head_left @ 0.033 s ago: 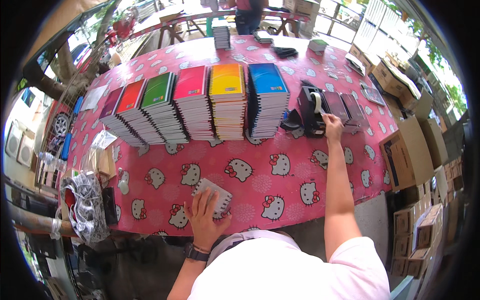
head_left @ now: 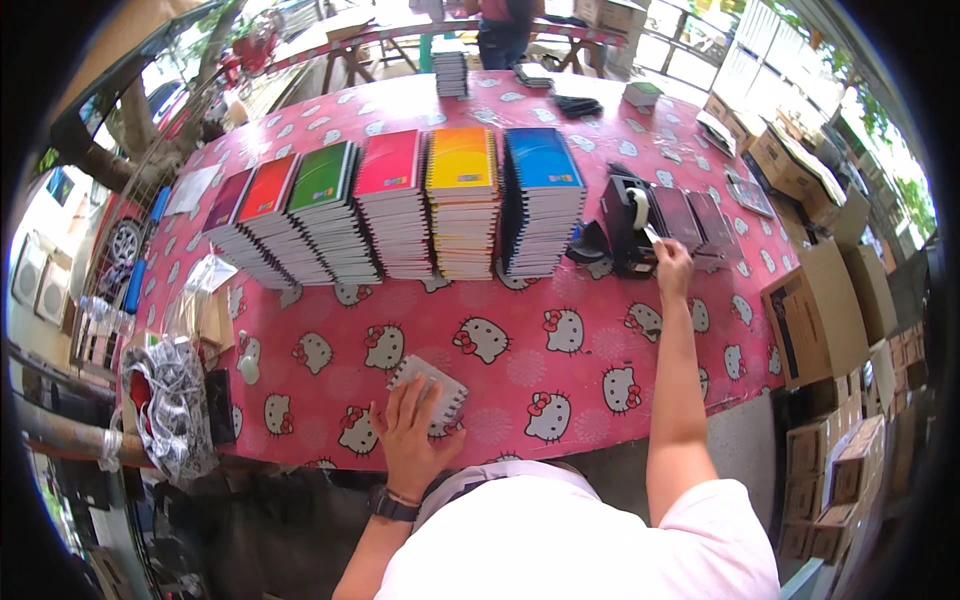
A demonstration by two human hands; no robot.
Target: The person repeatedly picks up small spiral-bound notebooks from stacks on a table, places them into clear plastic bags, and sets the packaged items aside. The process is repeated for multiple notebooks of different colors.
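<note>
My left hand (head_left: 408, 415) lies on a small spiral-bound notebook (head_left: 440, 388) near the table's front edge, its fingers spread over the pale cover and its thumb apart. On the right, my right arm reaches out to a black tape dispenser (head_left: 630, 235) holding a roll of pale tape (head_left: 641, 208). Pinched between the fingers of my right hand (head_left: 675, 270) is the end of a short strip of tape (head_left: 653, 236), just in front of the dispenser. Behind the hand sit stacks of dark-covered notebooks (head_left: 710, 220).
Tall stacks of spiral notebooks, including a yellow-topped stack (head_left: 462, 165) and a blue-topped stack (head_left: 542, 160), stand across the pink patterned table (head_left: 520, 370). A plastic bag (head_left: 165, 405) hangs by the left edge. Cardboard boxes (head_left: 815, 310) line the right side. A person (head_left: 503, 35) stands beyond the table.
My right hand has come slightly toward me, with the strip of tape in its fingers. My left hand stays on the small notebook. The whole view has shifted a little.
</note>
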